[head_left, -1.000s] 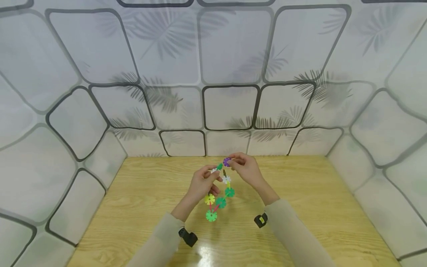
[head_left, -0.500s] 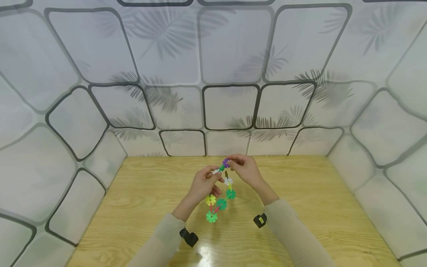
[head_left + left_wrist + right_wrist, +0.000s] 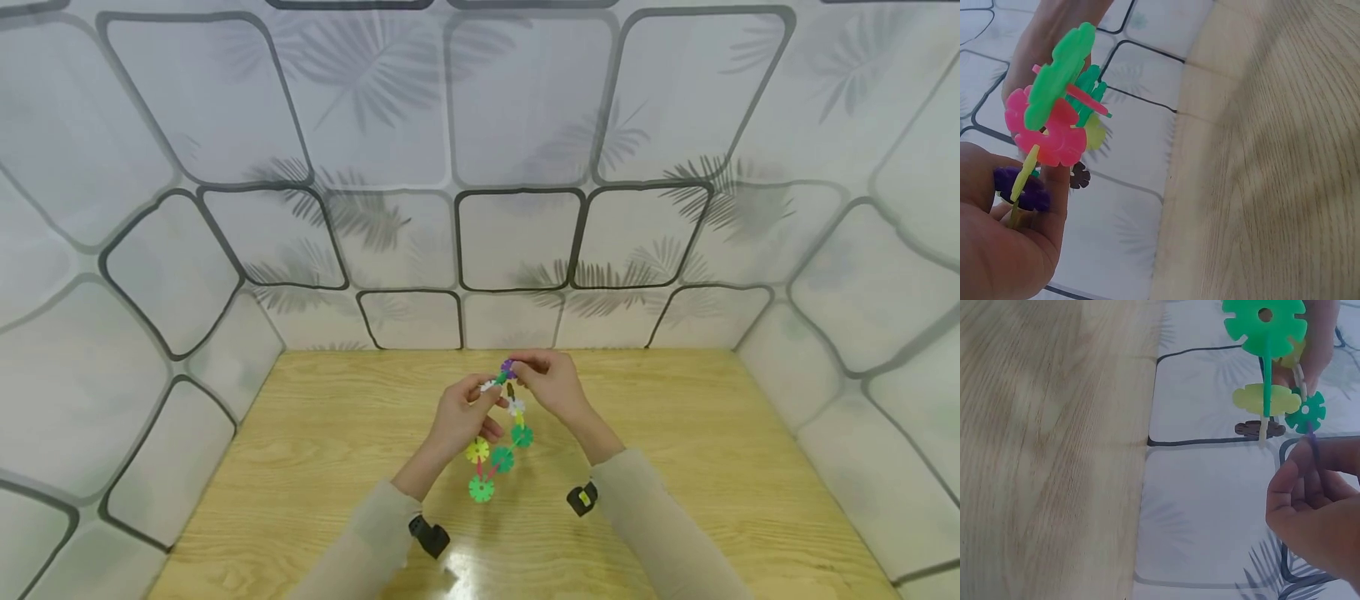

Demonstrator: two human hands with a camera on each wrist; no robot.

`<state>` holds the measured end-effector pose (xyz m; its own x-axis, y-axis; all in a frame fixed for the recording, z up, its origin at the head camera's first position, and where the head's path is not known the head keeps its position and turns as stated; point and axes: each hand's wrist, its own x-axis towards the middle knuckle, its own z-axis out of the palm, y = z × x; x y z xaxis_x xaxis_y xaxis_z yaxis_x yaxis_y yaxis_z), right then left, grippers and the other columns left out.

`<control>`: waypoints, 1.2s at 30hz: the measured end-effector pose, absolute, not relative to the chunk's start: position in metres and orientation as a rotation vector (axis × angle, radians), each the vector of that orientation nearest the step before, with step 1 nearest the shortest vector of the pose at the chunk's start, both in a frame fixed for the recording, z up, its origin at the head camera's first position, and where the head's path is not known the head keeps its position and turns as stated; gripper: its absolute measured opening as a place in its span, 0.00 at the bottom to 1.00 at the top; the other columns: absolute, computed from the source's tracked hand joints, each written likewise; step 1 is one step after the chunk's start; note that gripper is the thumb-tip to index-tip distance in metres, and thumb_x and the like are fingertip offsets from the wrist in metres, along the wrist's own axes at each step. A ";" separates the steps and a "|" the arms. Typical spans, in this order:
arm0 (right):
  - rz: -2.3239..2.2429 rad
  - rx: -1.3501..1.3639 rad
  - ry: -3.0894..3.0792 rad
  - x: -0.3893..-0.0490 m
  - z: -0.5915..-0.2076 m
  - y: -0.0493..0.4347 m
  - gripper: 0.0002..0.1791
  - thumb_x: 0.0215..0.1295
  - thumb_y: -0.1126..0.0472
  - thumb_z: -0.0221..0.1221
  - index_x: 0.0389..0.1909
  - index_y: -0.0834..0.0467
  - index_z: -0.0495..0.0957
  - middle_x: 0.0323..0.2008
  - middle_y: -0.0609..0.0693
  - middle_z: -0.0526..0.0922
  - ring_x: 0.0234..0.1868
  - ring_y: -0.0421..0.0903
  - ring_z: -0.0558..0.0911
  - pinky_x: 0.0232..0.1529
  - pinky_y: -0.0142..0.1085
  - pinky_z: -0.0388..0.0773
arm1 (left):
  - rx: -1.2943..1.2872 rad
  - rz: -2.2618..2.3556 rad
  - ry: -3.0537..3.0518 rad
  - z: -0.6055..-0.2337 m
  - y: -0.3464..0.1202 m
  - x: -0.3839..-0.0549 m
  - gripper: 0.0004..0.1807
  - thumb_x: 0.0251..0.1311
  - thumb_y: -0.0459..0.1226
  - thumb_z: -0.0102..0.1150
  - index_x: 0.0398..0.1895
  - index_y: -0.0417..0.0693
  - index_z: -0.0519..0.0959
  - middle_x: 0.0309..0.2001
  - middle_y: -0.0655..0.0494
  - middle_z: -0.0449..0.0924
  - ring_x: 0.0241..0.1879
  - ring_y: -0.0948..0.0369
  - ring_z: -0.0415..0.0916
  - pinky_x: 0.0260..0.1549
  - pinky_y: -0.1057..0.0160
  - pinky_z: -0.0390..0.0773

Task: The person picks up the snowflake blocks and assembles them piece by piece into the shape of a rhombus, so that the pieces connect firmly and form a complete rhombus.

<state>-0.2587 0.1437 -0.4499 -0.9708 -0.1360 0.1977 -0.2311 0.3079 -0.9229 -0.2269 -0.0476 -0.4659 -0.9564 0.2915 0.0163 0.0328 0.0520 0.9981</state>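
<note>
Slotted plastic snowflake discs, joined edge to edge, form a curved chain. My left hand (image 3: 461, 414) pinches the chain near a white disc (image 3: 489, 387). My right hand (image 3: 555, 387) pinches a purple disc (image 3: 508, 368) between thumb and fingers. In the right wrist view its edge meets a green disc (image 3: 1305, 412); how deep it sits cannot be told. Below hang a brown disc (image 3: 1260, 429), a yellow disc (image 3: 1266, 399) and green ones, down to a light green disc (image 3: 482, 489). The left wrist view shows a pink disc (image 3: 1054, 134) and another purple disc (image 3: 1022, 187) by the left palm.
A wood-grain table (image 3: 337, 467) lies under the hands. Behind it and at both sides stand pale walls (image 3: 517, 242) with dark outlines and leaf prints. Each wrist carries a black camera (image 3: 430, 536).
The purple disc in my right hand has come down and left against the green disc; at first a gap lay between them. The left hand and hanging chain have shifted slightly right.
</note>
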 end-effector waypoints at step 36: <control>1.952 0.442 -2.572 -0.243 -0.474 0.143 0.26 0.83 0.54 0.54 0.73 0.63 0.73 0.68 0.63 0.80 0.62 0.58 0.80 0.47 0.39 0.83 | 0.252 2.105 2.220 -0.470 -0.048 -0.229 0.20 0.78 0.37 0.57 0.68 0.41 0.76 0.37 0.44 0.79 0.17 0.62 0.83 0.21 0.58 0.89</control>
<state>-0.2430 0.1431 -0.4738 -0.9565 -0.2832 0.0695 -0.1431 0.2481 -0.9581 -0.2294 -0.0476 -0.4697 -0.9839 0.1680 0.0603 0.0691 0.0473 0.9965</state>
